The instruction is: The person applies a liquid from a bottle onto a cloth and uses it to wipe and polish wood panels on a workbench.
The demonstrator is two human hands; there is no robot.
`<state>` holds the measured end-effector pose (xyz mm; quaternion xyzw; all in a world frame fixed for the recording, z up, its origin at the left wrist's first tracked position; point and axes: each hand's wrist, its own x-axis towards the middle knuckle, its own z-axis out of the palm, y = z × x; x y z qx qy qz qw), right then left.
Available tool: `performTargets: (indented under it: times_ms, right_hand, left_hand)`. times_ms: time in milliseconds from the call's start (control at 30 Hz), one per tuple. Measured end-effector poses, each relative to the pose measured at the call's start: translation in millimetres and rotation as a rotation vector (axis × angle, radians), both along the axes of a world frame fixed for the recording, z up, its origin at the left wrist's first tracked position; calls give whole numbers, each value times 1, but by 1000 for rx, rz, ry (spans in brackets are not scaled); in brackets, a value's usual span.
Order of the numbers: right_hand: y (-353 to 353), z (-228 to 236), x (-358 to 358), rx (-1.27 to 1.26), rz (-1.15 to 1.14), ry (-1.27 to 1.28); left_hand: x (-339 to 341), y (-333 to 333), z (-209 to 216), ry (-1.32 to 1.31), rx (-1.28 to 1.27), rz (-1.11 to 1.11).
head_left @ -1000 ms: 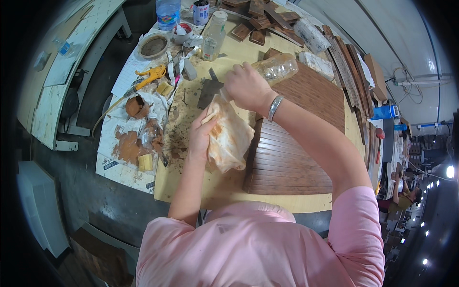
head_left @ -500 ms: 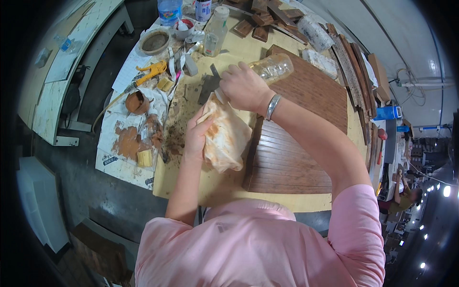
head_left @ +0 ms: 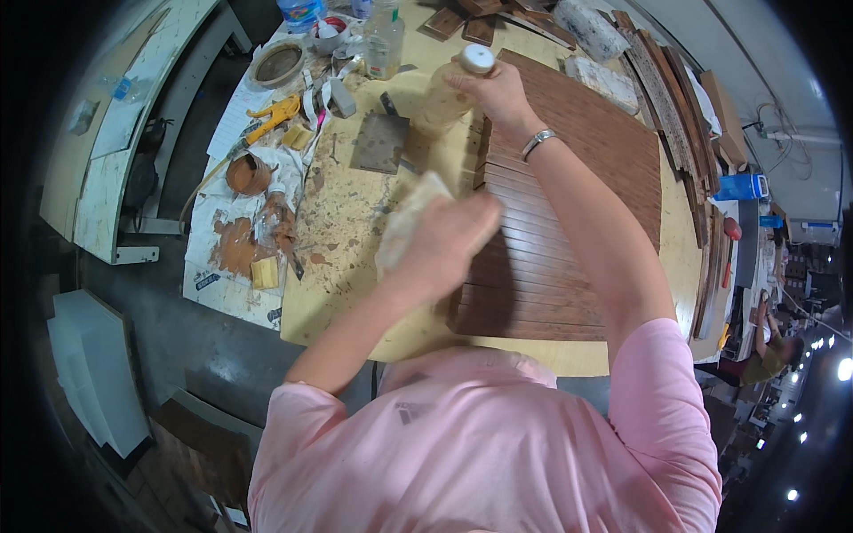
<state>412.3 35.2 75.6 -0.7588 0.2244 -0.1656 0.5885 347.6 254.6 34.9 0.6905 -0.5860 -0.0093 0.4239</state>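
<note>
A clear plastic bottle (head_left: 439, 105) with a white cap stands upright or nearly so at the far left corner of a brown wooden panel (head_left: 582, 147). My right hand (head_left: 499, 93) is closed round its upper part. Nearer to me, a stained white cloth (head_left: 402, 226) hangs from my left hand (head_left: 444, 238), which is closed on it and smeared by motion beside the panel's grooved near side. A flat grey metal scraper (head_left: 380, 144) lies on the table left of the bottle.
To the left, paper holds a yellow-handled tool (head_left: 274, 115), a brown-stained cup (head_left: 248, 175) and a yellow sponge block (head_left: 265, 273). Another clear bottle (head_left: 384, 40) stands farther back. Wood strips (head_left: 662, 115) line the right side. A person (head_left: 766, 355) is at the far right.
The bottle has gone from tilted over the cloth to upright, cap on top. My left hand has moved right with the cloth, toward the panel. The view has shifted slightly.
</note>
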Motion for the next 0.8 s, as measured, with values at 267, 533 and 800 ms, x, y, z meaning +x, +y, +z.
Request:
performTargets:
  times_ms: [267,533,800]
  right_hand:
    - [-60,-18,-170,-599,-36,123]
    - [-123,-86,-431,-943,-447,585]
    - [-104,-92,-443,-919,-556,639]
  left_hand:
    - [1,-27,-20,-240,585,23]
    - [-30,-53,-28,-423,712,-139]
    - [-74,-73,-5,-343,566,-484]
